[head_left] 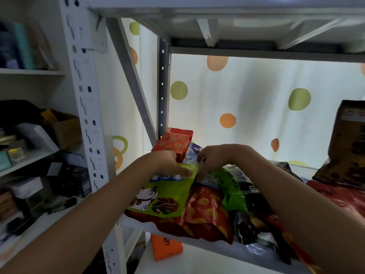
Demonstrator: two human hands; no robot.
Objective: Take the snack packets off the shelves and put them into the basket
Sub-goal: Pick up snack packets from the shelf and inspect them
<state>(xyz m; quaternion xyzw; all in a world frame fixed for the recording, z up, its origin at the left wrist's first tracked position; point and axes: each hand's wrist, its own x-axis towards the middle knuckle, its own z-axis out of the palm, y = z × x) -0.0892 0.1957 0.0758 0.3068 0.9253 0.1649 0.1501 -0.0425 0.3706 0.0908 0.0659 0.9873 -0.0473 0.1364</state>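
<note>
A pile of snack packets lies on the white metal shelf. On top at the left is a green packet with a cat picture. My left hand grips its upper edge. My right hand pinches the top of a second green packet just to the right. Under them lie a red packet and a dark packet. A red box stands behind my left hand. The basket is not in view.
A brown bag leans at the far right of the shelf. An orange box sits on the level below. The white upright post stands to the left, with cluttered side shelves beyond it. A dotted curtain hangs behind.
</note>
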